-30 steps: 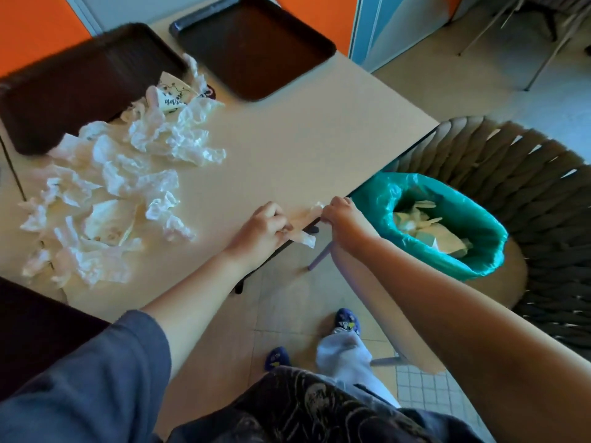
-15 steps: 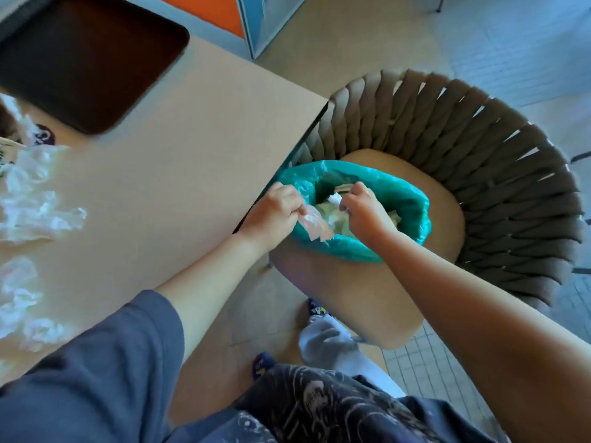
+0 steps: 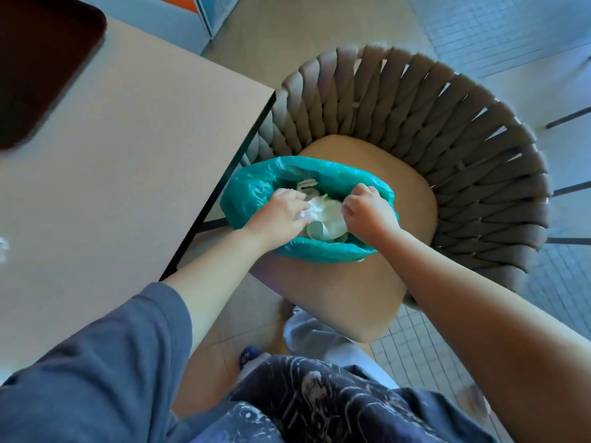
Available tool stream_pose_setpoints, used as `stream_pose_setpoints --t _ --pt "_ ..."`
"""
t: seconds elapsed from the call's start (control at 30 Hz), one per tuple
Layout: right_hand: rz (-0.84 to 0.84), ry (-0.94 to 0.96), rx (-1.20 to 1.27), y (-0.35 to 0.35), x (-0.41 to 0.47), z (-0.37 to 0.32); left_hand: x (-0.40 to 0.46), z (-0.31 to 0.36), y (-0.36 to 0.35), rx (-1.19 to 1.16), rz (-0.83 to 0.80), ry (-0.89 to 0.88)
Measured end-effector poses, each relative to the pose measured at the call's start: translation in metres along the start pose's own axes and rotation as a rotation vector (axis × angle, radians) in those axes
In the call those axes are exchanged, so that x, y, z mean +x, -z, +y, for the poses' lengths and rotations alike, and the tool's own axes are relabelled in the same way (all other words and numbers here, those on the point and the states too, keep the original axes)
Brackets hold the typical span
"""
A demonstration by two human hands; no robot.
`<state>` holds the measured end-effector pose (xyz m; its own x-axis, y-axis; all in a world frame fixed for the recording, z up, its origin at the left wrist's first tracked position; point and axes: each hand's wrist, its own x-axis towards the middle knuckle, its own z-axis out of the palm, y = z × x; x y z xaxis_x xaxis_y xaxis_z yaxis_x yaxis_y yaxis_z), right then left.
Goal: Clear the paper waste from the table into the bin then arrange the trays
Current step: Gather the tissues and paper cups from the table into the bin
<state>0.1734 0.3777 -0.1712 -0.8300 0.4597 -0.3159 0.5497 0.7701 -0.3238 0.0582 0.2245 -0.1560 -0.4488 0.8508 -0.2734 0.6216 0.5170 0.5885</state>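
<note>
You see a woven grey chair (image 3: 447, 148) beside the beige table (image 3: 128, 174), pale tiled floor (image 3: 499, 30) beyond the chair.

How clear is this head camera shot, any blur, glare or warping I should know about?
Head view: the hands, left hand and right hand, and the paper in the bin are fairly sharp; the tray at upper left is smeared by motion blur; soft sheen on the bin's green liner; wide-angle lens bends the table edge and chair; lighting is even, with no hard shadows.
</note>
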Motion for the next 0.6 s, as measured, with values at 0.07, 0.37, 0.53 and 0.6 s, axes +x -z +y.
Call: stream_pose_setpoints --t 0.07,0.37,0.53,0.6 --pt "0.015 0.016 -0.017 0.003 0.003 -0.001 -0.001 -0.001 0.001 -0.004 0.007 0.013" --pt "0.051 0.148 0.005 0.015 0.012 -0.034 -0.029 -0.004 0.023 0.068 0.190 0.059" --pt "0.149 0.272 0.050 0.024 0.023 -0.074 -0.061 -0.016 0.045 0.127 0.369 0.143" --pt "0.165 0.338 0.046 0.026 0.024 -0.097 -0.081 -0.026 0.053 0.162 0.437 0.190"
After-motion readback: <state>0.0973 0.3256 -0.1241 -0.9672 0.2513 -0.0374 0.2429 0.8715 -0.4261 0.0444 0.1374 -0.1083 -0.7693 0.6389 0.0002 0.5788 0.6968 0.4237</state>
